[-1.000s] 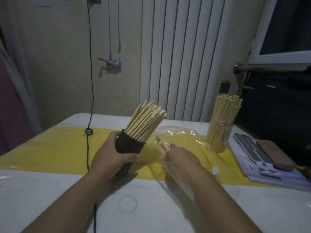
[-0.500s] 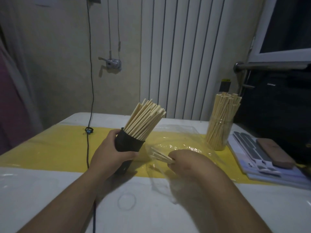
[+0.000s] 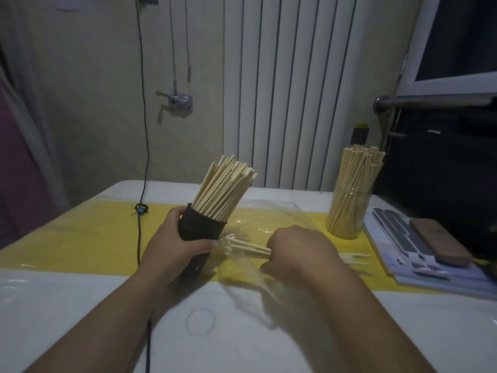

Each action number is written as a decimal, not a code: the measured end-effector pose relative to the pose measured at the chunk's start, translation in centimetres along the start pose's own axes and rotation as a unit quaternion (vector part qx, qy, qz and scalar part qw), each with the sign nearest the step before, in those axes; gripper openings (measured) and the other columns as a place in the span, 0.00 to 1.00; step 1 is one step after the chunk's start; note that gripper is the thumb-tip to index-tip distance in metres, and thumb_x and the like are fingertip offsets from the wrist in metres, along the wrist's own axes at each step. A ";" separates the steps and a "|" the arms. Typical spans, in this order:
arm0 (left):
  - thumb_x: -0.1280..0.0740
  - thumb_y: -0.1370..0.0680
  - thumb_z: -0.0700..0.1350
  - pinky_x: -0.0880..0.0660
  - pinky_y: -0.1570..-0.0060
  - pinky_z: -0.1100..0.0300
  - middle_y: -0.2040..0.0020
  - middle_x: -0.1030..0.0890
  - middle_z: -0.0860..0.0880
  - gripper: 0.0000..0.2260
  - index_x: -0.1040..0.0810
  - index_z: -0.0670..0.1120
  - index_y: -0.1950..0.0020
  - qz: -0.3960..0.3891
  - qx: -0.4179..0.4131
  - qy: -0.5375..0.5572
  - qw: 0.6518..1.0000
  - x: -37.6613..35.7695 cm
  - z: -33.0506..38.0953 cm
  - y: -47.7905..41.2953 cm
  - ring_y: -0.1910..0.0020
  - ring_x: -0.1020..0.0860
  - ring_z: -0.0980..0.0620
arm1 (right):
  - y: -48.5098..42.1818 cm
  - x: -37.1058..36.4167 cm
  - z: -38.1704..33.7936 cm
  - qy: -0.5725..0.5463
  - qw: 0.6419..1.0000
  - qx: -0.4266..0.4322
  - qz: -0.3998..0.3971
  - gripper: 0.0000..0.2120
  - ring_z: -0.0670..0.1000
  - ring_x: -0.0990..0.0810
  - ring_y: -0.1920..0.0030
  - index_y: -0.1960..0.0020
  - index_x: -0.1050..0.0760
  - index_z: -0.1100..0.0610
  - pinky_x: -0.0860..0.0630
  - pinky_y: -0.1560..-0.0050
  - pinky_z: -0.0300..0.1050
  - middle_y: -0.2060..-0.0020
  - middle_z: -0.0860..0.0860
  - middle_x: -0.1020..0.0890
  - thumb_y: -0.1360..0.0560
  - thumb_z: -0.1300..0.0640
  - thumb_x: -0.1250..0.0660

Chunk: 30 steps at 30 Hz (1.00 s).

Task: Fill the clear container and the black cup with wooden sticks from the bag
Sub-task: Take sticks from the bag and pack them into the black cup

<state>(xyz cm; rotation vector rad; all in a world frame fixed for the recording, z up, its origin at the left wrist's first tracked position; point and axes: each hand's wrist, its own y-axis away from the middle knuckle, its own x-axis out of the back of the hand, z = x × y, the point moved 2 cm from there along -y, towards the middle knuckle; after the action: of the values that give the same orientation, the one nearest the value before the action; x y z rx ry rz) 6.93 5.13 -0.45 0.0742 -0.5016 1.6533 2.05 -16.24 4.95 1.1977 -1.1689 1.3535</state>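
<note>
My left hand point(image 3: 174, 244) grips the black cup point(image 3: 200, 228), tilted to the right and packed with wooden sticks point(image 3: 224, 191) that fan out of its top. My right hand point(image 3: 298, 250) is closed on a small bunch of sticks point(image 3: 248, 249) lying level, their ends pointing left toward the cup and showing again past my wrist. The clear plastic bag point(image 3: 255, 219) lies crumpled on the table around and under that hand. At the right stands the clear container point(image 3: 349, 214), upright and full of sticks.
A white table point(image 3: 80, 319) carries a yellow strip point(image 3: 80, 238). A black cable point(image 3: 139, 238) runs down the wall and across the table at left. Papers and a brown case point(image 3: 441, 244) lie at the right edge. A rubber band point(image 3: 201, 321) lies near the front.
My right hand went into the bag, closed on a few sticks and drew them out level toward the cup. The left hand keeps the cup tilted in the same place.
</note>
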 end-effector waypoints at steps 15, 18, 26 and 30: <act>0.18 0.34 0.43 0.26 0.62 0.59 0.49 0.20 0.57 0.31 0.31 0.58 0.39 -0.002 -0.002 0.003 1.000 0.0 0.1 0.1 0.53 0.20 0.56 | -0.2 -1.1 -1.3 -0.005 0.998 -0.002 -0.062 0.15 0.57 0.22 0.50 0.39 0.24 0.49 0.30 0.54 0.44 0.54 0.52 0.23 0.25 0.56 0.36; 0.19 0.35 0.43 0.26 0.61 0.58 0.49 0.21 0.57 0.31 0.31 0.58 0.38 -0.004 0.000 0.004 1.000 0.0 0.0 0.0 0.52 0.21 0.56 | 0.5 -0.2 -0.9 0.013 1.000 0.004 -0.027 0.04 0.57 0.27 0.59 0.55 0.26 0.53 0.31 0.58 0.43 0.65 0.49 0.29 0.27 0.53 0.34; 0.18 0.36 0.44 0.27 0.62 0.61 0.50 0.18 0.56 0.30 0.28 0.59 0.40 -0.001 0.002 -0.003 1.000 -0.1 -0.2 -0.1 0.54 0.19 0.56 | 0.5 1.7 -1.4 -0.029 0.931 0.092 0.352 0.17 0.56 0.30 0.71 0.70 0.38 0.52 0.48 0.71 0.43 0.74 0.50 0.26 0.27 0.48 0.36; 0.17 0.37 0.45 0.26 0.61 0.60 0.50 0.18 0.56 0.33 0.28 0.59 0.38 -0.007 0.001 -0.013 1.000 0.0 -0.3 -0.1 0.54 0.18 0.54 | 0.2 0.9 -0.9 -0.082 0.813 0.158 0.555 0.16 0.55 0.30 0.65 0.66 0.30 0.55 0.37 0.61 0.48 0.68 0.52 0.25 0.20 0.52 0.39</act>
<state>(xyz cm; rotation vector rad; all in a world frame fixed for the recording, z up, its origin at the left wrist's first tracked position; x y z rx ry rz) 7.09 5.24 -0.68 0.1001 -0.5173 1.6416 1.73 -15.26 5.82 0.8174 -1.9694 2.4100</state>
